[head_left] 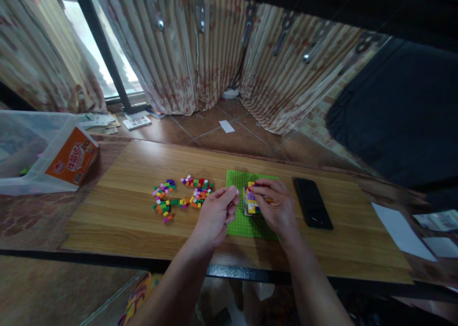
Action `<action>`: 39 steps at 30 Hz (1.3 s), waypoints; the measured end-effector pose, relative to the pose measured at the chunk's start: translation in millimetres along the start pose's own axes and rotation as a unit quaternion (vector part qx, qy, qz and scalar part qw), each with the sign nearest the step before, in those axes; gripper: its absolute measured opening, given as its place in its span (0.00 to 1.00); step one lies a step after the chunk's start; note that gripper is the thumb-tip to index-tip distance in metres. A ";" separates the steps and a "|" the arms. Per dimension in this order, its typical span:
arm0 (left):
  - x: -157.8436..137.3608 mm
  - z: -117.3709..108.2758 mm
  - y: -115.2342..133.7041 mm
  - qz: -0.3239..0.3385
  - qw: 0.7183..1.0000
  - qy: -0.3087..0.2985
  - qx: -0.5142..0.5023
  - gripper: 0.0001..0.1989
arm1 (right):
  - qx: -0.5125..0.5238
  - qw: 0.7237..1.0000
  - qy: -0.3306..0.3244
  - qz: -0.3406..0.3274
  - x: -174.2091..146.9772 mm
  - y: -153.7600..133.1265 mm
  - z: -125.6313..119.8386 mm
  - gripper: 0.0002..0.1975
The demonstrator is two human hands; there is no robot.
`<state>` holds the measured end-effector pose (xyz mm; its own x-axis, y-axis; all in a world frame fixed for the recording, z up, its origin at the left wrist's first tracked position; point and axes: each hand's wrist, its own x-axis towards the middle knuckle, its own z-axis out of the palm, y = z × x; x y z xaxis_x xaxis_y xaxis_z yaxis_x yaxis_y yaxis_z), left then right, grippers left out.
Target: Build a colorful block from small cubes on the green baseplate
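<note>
A multicoloured block of stacked toy bricks (251,204) stands on a green baseplate (236,227) near the middle of the table. My right hand (277,205) reaches over its right side, thumb and fingers drawn together at its top. Whatever lies between those fingertips is hidden. To the left of the stack, my left hand (219,214) is closed, with a small pale toy brick (237,192) pinched at the thumb and fingertip. That hand covers the baseplate's left edge. Loose bricks (196,198) in many colours lie on the wood, left of my left hand.
A black phone (312,203) rests right of the baseplate on the wooden table (118,211). At the left stands a clear plastic bin (39,173) with an orange label. White paper (402,230) lies at the right, and striped curtains (171,54) hang behind.
</note>
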<state>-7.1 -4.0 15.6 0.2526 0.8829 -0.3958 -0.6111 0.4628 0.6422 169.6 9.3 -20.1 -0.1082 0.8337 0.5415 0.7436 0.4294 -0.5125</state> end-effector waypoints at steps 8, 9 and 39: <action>-1.6 1.9 0.0 -0.004 1.000 0.001 0.008 0.17 | 0.035 0.999 0.022 0.024 6.7 -28.6 -10.1 0.07; -2.0 2.1 0.2 -0.007 1.000 -0.001 0.007 0.17 | 0.051 0.998 0.014 0.020 7.8 -33.9 -11.7 0.07; -4.0 0.4 6.2 -0.042 0.997 0.030 -0.064 0.09 | 0.033 0.991 -0.031 0.127 11.7 -0.1 -12.7 0.03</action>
<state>-11.6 -4.6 21.4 0.2640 0.8335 -0.4854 -0.6811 0.5174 0.5180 176.7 14.7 -5.3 0.0351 0.9362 0.3496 0.7074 0.2239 -0.6705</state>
